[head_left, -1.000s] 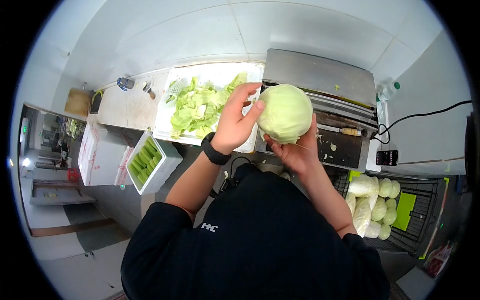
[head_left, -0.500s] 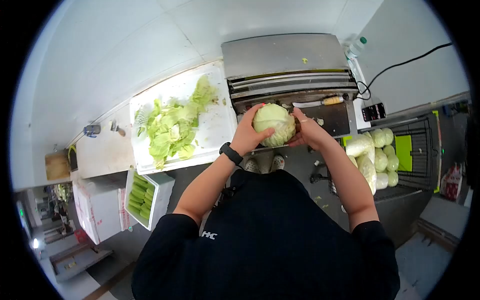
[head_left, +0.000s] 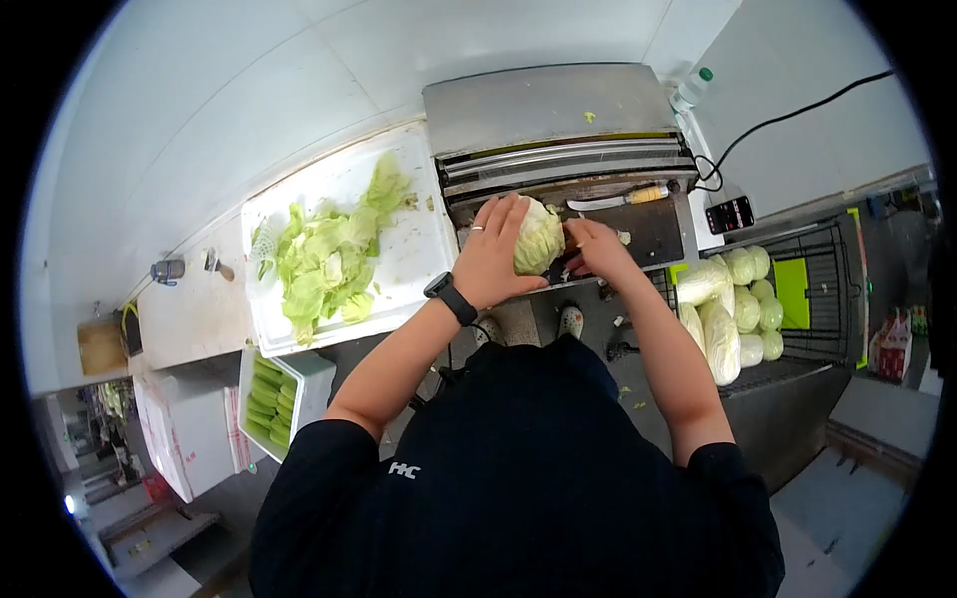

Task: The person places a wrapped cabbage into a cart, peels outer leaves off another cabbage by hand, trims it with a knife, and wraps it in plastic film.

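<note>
A pale green head of cabbage [head_left: 539,237] sits on the dark surface of a metal machine [head_left: 543,100] with rollers. My left hand [head_left: 488,254] is wrapped over the cabbage's left side, thumb along its near edge. Just right of the cabbage, my right hand [head_left: 601,251] has its fingers curled down toward the dark surface; what they hold, if anything, is hidden. Beyond that hand lies a knife [head_left: 618,199] with a curved blade and wooden handle. Small leaf scraps are scattered near my fingers.
Loose leaves [head_left: 329,261] lie in a white tray [head_left: 414,244] on the left. Below stands a foam box [head_left: 314,394] of long green vegetables. At right, a cart [head_left: 825,284] holds several wrapped vegetables [head_left: 720,339]. A phone [head_left: 730,215] and a bottle [head_left: 691,90] stand beside the machine.
My left hand has shifted further over the cabbage's left side. My right hand has left its right side, fingers now curled lower. The cabbage looks turned, and the whole view has shifted slightly.
</note>
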### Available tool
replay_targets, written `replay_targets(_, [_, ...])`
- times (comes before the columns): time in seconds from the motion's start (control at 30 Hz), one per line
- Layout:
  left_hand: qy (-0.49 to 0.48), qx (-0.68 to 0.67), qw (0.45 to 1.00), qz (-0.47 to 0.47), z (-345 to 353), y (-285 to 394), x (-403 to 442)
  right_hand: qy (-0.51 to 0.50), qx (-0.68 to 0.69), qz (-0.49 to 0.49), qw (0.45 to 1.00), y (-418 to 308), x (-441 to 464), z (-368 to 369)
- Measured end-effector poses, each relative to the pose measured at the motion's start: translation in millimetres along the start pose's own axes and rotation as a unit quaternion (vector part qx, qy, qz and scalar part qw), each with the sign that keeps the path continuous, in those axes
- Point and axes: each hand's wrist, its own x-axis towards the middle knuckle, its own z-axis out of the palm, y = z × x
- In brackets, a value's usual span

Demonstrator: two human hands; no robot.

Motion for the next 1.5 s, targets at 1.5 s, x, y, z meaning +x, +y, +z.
replay_targets(1.5, [0.096, 0.112, 0.967, -0.21, 46, 43, 11, 0.104, -0.297, -0.304, 0.899, 63, -57, -9])
